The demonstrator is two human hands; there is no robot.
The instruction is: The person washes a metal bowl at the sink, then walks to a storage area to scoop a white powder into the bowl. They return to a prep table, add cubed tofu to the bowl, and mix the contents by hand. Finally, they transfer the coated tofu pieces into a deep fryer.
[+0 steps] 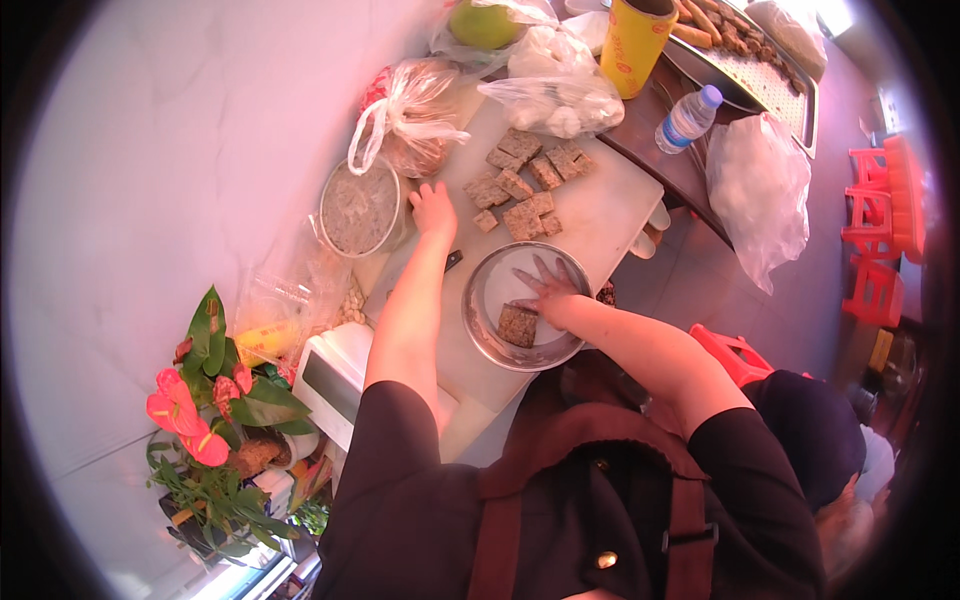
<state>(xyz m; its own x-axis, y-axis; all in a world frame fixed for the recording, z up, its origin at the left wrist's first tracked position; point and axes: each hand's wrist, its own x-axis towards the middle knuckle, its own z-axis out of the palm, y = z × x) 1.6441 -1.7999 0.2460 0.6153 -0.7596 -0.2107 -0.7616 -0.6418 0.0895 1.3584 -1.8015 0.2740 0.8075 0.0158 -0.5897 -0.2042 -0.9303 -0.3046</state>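
Note:
My right hand (548, 293) is spread inside a round metal bowl (472, 335), its fingers apart over a pale, whitish layer. Beside its thumb lies a brown, speckled block (517, 325). My left hand (433, 208) reaches forward next to a clear round tub (391, 222) filled with a greyish-brown mass; its fingers are apart and I see nothing in them. Several cut blocks (522, 187) of the same speckled food lie on the white cutting board (590, 225). A dark knife handle (453, 260) shows beside my left forearm, and the rest of the knife is hidden.
Plastic bags (410, 110), a yellow cup (637, 45) and a water bottle (688, 120) stand at the far side. A metal tray (770, 90) holds brown food. A white scale (335, 375) and potted red flowers (190, 415) are at left. A dark-capped person (810, 440) is at right.

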